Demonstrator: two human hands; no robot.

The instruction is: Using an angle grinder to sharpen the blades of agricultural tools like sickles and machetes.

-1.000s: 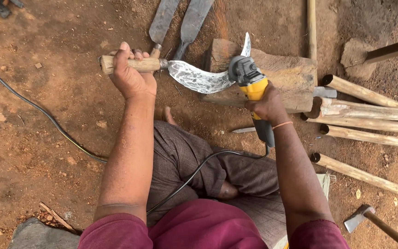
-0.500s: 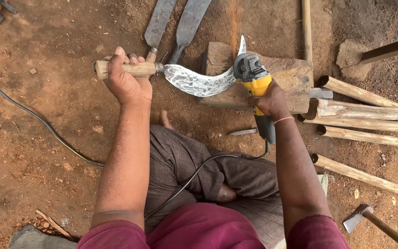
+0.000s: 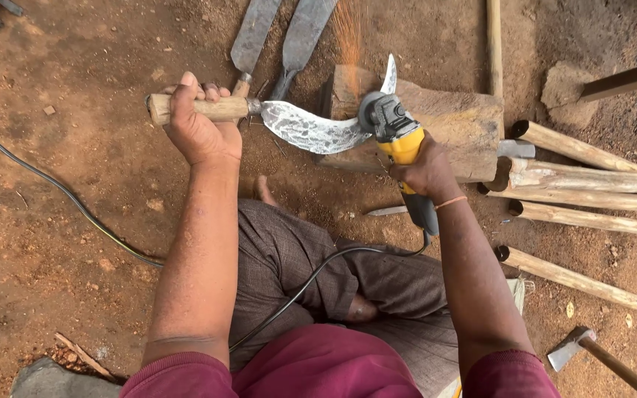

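My left hand [image 3: 199,125] grips the wooden handle of a curved sickle blade [image 3: 311,130], holding it level over the dirt. The blade's tip curves up past a wooden block [image 3: 458,121]. My right hand [image 3: 425,171] holds a yellow and grey angle grinder [image 3: 396,133], its disc pressed against the blade near the block. Orange sparks [image 3: 348,33] fly upward from the contact. The grinder's black cable [image 3: 311,280] runs back across my lap.
Two flat metal blades [image 3: 282,33] lie on the ground beyond the sickle. Several wooden handles [image 3: 591,195] lie at the right, a hammer [image 3: 591,354] at lower right. A black cable [image 3: 53,191] crosses the dirt at left. A small blade [image 3: 386,211] lies by my knee.
Both hands and the tools sit a little left of and lower than a second ago. Sparks now rise from the grinder disc on the blade.
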